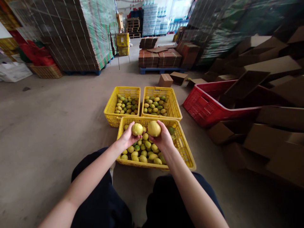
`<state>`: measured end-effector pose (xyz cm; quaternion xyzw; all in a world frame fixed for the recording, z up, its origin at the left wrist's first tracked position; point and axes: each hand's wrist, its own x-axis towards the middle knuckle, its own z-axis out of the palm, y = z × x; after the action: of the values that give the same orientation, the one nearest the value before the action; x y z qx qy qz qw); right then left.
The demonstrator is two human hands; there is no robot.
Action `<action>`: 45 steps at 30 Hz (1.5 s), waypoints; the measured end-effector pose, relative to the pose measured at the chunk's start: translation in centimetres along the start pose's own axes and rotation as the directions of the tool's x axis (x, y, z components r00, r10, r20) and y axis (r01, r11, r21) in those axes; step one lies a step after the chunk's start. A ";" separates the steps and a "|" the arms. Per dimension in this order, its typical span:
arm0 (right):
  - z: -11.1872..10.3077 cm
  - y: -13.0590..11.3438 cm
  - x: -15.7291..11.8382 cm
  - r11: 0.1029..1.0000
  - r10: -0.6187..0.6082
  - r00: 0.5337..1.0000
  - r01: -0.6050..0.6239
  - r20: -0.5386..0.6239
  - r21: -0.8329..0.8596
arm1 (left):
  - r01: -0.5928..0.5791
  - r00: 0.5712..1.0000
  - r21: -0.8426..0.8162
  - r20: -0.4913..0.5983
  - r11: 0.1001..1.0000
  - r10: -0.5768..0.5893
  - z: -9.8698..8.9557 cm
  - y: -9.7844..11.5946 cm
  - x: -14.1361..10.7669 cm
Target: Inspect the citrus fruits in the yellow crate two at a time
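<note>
My left hand (128, 136) holds a yellow lemon (137, 129), its fingers curled under the fruit. A slightly larger yellow lemon (154, 129) rests in my right hand (164, 138), the thumb along its side. The two lemons are close together but apart, above the near yellow crate (187, 155). Inside that crate lie many yellow lemons (143, 158) and some greener ones. Behind it, touching side by side or nearly so, stand a left yellow crate (110, 109) and a right yellow crate (177, 107), both holding yellow and green fruit.
A red crate (201, 109) with cardboard in it stands at the right, beside heaped open cardboard boxes (268, 139). Flattened cartons (159, 59) lie on a blue pallet farther back. Wrapped stacks (95, 34) rise at both sides. My knees flank the near crate.
</note>
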<state>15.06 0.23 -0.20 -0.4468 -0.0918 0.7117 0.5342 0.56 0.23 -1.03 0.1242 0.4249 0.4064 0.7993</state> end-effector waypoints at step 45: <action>-0.1 -0.2 -0.2 0.989 0.150 0.988 -0.150 0.031 0.000 | 0.039 0.998 -0.046 -0.055 0.998 -0.042 0.2 -0.1 0.1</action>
<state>15.22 0.07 -0.02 -0.4408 -0.0653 0.7568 0.4781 0.79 0.25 -0.99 0.0862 0.4403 0.4029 0.7977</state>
